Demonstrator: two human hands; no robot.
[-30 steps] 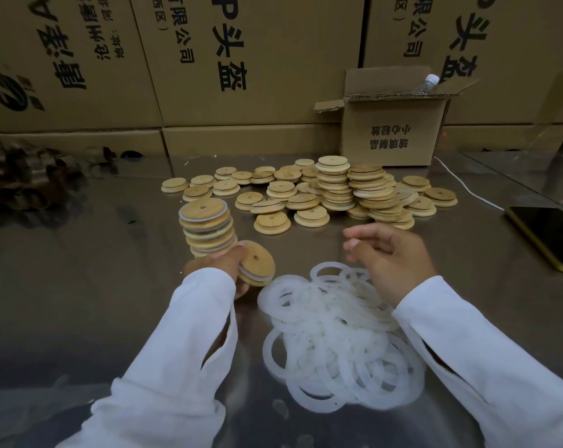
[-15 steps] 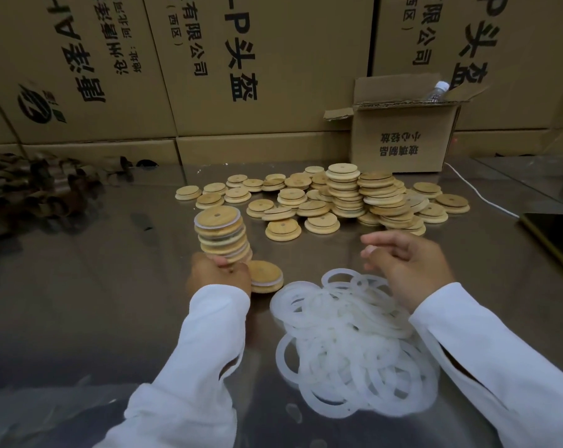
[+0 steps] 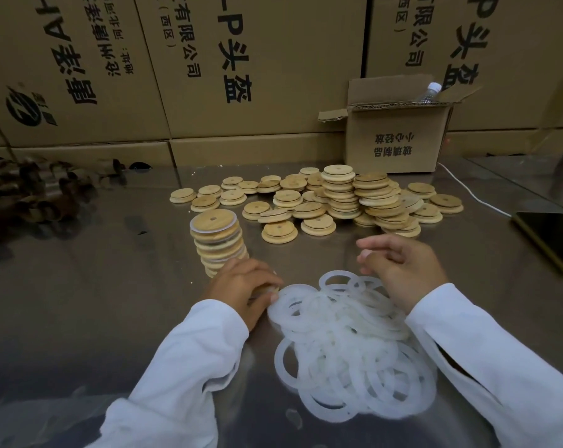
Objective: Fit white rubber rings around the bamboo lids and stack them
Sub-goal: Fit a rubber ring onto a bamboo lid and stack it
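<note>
On the table (image 3: 79, 318), the pile of rings (image 3: 348, 344) lies nearest, the stack of ringed lids (image 3: 217, 240) behind it to the left, the heap of bare lids (image 3: 338, 198) farther back. A box (image 3: 396, 147) stands behind the heap, cartons (image 3: 273, 76) behind that, and a phone (image 3: 551, 240) lies far right.

We see only a sliver of the lid (image 3: 268, 290) beneath the left hand (image 3: 244, 286); the phone (image 3: 551, 237) runs off the right edge.

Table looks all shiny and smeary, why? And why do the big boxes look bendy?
Head view: the metal table mirrors the cardboard boxes, giving dull glare. Head view: the wide-angle lens bows those boxes outward. Head view: light is dim, so the far-left pile looks murky.
</note>
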